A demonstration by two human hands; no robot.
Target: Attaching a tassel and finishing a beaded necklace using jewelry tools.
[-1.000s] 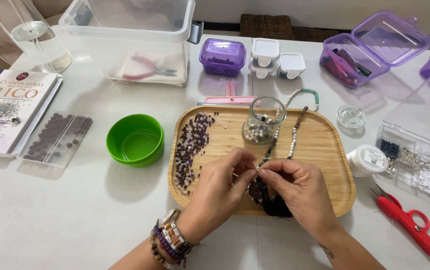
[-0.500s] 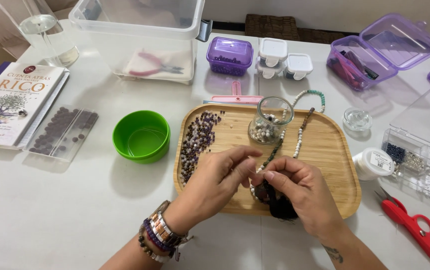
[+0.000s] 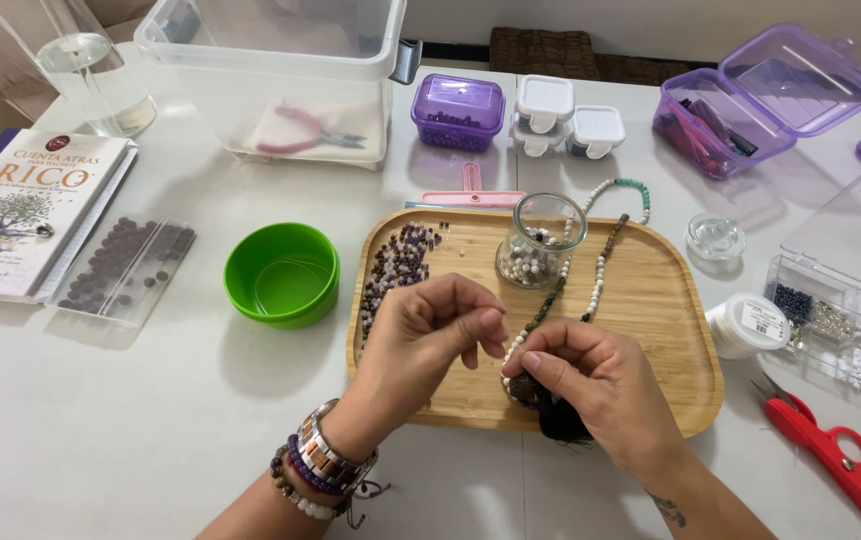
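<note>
Left of centre: green bowl [image 3: 281, 274], holding nothing visible. Centre: wooden tray [image 3: 670, 300] bearing a loose pile of purple beads [image 3: 397, 268] and a glass jar [image 3: 538, 241]. Left hand [image 3: 428, 335] is pinched narrow, apparently on a thread end, too fine to confirm. Right hand [image 3: 600, 385] is closed around the beaded strand [image 3: 590, 275] near its dark tassel [image 3: 558, 420]. Recommendation: keep the strand taut over the tray so dropped beads stay contained. Lower right: red scissors [image 3: 830, 450].

Matt wood tray [image 3: 650, 300]; glossy green plastic bowl [image 3: 281, 274].
</note>
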